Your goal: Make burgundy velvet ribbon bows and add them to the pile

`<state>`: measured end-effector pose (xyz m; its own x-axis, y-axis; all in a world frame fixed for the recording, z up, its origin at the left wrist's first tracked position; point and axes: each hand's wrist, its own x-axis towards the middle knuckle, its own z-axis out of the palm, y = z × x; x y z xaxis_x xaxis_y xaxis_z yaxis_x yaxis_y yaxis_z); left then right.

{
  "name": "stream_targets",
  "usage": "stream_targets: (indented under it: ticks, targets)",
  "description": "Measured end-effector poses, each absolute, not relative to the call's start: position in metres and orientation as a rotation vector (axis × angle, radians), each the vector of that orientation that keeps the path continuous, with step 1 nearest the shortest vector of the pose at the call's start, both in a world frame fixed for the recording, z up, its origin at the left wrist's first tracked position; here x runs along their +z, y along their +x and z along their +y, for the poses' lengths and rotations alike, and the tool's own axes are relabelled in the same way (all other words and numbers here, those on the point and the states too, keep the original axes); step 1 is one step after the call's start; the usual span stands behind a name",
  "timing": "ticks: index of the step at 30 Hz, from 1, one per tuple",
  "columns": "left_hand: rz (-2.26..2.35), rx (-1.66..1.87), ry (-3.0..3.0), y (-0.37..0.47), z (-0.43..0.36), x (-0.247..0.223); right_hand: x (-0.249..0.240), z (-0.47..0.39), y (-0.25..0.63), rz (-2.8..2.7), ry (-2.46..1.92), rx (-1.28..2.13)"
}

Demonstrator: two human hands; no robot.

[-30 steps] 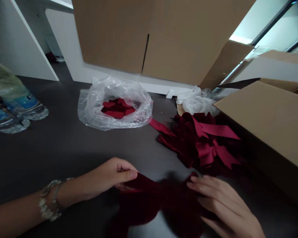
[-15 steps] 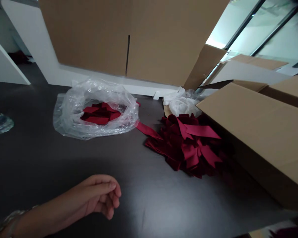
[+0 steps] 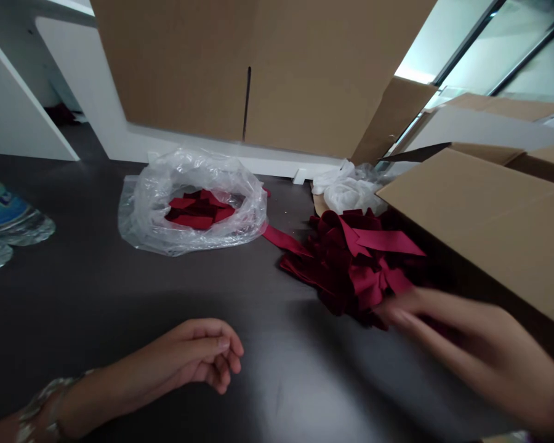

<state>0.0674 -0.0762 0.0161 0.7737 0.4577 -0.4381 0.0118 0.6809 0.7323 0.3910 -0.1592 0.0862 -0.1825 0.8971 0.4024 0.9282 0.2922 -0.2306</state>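
Low and left of centre, my left hand [image 3: 203,357] hovers over the dark table [image 3: 166,289] with curled fingers apart and nothing in them. On the right, my right hand [image 3: 461,338] is blurred by motion, its fingertips at the lower edge of a pile of dark red bows [image 3: 346,264]. Whether those fingers hold a bow cannot be made out. A clear plastic bag [image 3: 143,209] lies open behind my left hand, with red ribbon pieces [image 3: 200,210] inside. One red ribbon strip [image 3: 286,242] stretches between bag and pile.
An open cardboard box [image 3: 480,215] stands at the right beside the pile. A large cardboard panel [image 3: 268,74] rises at the back. Crumpled white plastic [image 3: 351,194] lies behind the bows. Clear bottles [image 3: 9,215] are at the left edge.
My right hand has come into view from the right and reached the bow pile. My left hand keeps its curled pose. The view has shifted, showing more of the bottles.
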Motion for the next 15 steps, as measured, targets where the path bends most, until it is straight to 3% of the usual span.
stream_targets:
  ticks: [7,12,15]
  targets:
    - [0.62,0.244,0.833,0.067,-0.077,0.018,0.082,-0.021,0.362,-2.513,-1.823,-0.559]
    - [0.608,0.241,0.824,0.067,-0.075,0.019,0.12,-0.035,0.36,-1.984,-1.565,-0.953]
    - [0.609,0.253,0.81,0.067,-0.074,0.016,0.138,-0.051,0.355,-1.831,-1.37,-0.928]
